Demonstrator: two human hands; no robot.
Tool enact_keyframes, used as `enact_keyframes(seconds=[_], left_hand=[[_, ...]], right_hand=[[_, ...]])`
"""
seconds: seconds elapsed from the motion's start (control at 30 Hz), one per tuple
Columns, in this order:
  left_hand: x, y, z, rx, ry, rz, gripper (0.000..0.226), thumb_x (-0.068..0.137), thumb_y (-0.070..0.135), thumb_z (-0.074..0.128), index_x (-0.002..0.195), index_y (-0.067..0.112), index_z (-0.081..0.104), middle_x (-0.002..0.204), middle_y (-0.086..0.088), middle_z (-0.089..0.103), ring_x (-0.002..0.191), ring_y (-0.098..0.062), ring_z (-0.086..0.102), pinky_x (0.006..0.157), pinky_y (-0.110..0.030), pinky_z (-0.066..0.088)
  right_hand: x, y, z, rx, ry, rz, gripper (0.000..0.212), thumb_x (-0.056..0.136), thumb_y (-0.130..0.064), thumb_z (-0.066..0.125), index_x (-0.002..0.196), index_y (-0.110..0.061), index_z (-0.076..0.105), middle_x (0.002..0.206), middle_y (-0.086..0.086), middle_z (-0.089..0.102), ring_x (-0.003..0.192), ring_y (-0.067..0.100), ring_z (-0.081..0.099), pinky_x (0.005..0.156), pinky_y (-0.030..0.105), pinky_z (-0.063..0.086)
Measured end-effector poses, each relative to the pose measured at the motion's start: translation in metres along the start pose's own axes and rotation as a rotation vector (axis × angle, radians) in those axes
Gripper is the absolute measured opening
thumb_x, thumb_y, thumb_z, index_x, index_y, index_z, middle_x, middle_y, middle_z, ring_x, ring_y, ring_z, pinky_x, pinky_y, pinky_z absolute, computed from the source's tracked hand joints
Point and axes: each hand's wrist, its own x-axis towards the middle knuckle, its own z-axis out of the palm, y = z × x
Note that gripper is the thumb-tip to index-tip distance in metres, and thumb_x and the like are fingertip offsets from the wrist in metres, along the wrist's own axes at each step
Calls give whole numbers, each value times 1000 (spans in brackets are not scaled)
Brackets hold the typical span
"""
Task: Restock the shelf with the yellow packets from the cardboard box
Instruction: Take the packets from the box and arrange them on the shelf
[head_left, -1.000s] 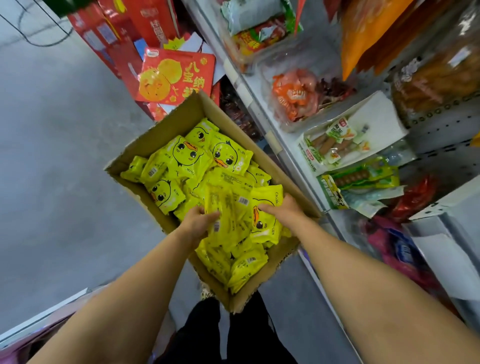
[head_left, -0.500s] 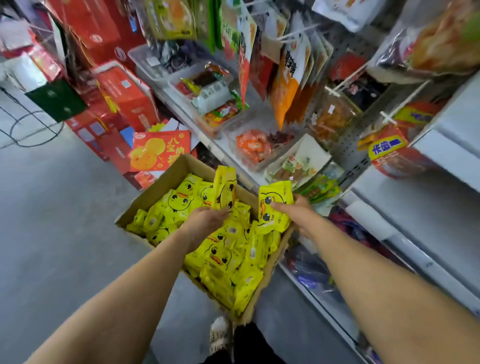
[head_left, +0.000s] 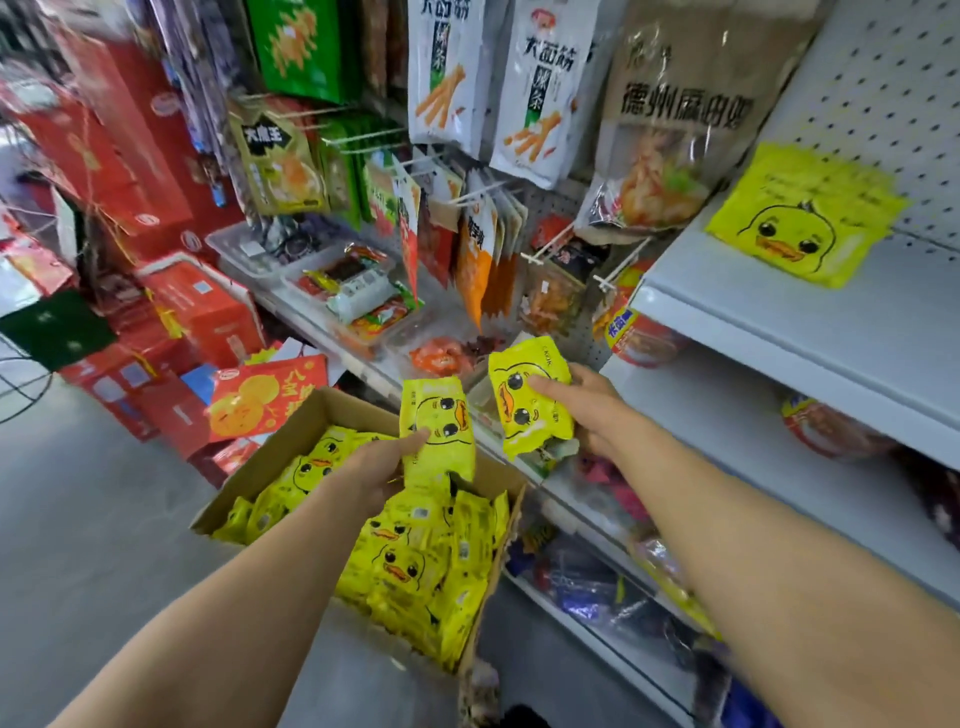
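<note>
An open cardboard box (head_left: 291, 431) on the floor holds several yellow duck-face packets (head_left: 400, 566). My left hand (head_left: 376, 465) grips one yellow packet (head_left: 439, 431) lifted above the box. My right hand (head_left: 589, 408) pinches a second yellow packet (head_left: 527, 395), held higher and nearer the white shelf (head_left: 800, 332). Another yellow duck packet (head_left: 795, 218) leans against the pegboard on that upper shelf at the right.
Hanging snack bags (head_left: 483, 78) fill the pegboard above clear trays of snacks (head_left: 353, 291). Red gift boxes (head_left: 202, 312) are stacked at the left. Lower shelves (head_left: 753, 467) hold red packaged goods. Grey floor lies to the left of the box.
Both hands have risen out of the box, each with a yellow packet, and moved toward the shelf. The view has tilted upward, bringing the upper shelf and its packet into sight.
</note>
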Motion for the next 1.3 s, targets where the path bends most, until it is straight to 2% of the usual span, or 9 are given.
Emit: enact_keyframes(seconds=[0.1, 0.23, 0.33, 0.4, 0.5, 0.63, 0.9, 1.13, 1.3], left_hand=[[-16, 14, 19, -170, -153, 83, 25, 94, 17, 63, 113, 1, 64, 103, -14, 74, 86, -22, 73, 64, -32, 60], [-34, 43, 47, -166, -245, 179, 34, 95, 15, 58, 126, 1, 58, 120, -19, 67, 108, -35, 65, 91, -50, 54], [-47, 78, 75, -163, -305, 250, 27, 98, 13, 49, 122, 5, 59, 110, -16, 71, 93, -32, 70, 75, -41, 58], [-54, 104, 98, -215, -369, 285, 26, 99, 13, 46, 120, 5, 59, 102, -14, 73, 81, -27, 73, 64, -34, 60], [-64, 140, 135, -252, -449, 348, 33, 98, 19, 50, 126, 4, 58, 109, -14, 72, 83, -25, 73, 70, -37, 61], [-72, 178, 189, -214, -559, 410, 31, 97, 15, 51, 126, 3, 57, 103, -11, 74, 80, -20, 73, 68, -31, 61], [-69, 221, 286, 171, -604, 525, 40, 90, 4, 61, 129, 4, 55, 104, -13, 72, 80, -25, 72, 64, -40, 60], [-59, 247, 342, 574, -607, 511, 66, 63, 22, 82, 123, 9, 60, 110, -11, 72, 102, -28, 69, 98, -48, 51], [-47, 268, 375, 1082, -516, 734, 66, 76, 27, 82, 135, 17, 54, 131, 1, 61, 119, -20, 57, 104, -32, 41]], right_hand=[[-19, -25, -11, 127, -68, 17, 42, 79, -12, 79, 118, -7, 64, 110, 16, 73, 93, 30, 73, 81, 50, 59], [-39, -77, -37, 227, -139, -17, 44, 77, -1, 72, 120, 3, 63, 102, 17, 74, 88, 28, 74, 72, 38, 61], [-52, -124, -65, 257, -129, -68, 16, 91, 3, 60, 106, 3, 65, 83, 13, 76, 70, 22, 74, 53, 30, 58], [-58, -151, -85, 263, -101, -125, 25, 94, -1, 57, 118, 5, 62, 90, 14, 76, 76, 24, 75, 59, 35, 61], [-63, -178, -120, 228, -69, -200, 34, 96, -8, 57, 130, -4, 57, 116, 18, 70, 96, 30, 71, 69, 42, 62], [-79, -197, -162, 147, 38, -236, 22, 94, -16, 64, 115, -9, 65, 96, 9, 75, 77, 21, 73, 62, 35, 61], [-104, -209, -244, 30, 210, -288, 20, 83, -3, 74, 102, -7, 66, 81, 4, 76, 66, 15, 73, 56, 25, 58], [-101, -209, -303, 27, 317, -314, 35, 82, -4, 75, 114, -14, 63, 101, 8, 76, 82, 24, 74, 70, 36, 61], [-96, -210, -332, -60, 426, -330, 36, 79, -6, 79, 111, -17, 65, 96, 4, 77, 83, 22, 75, 72, 35, 60]])
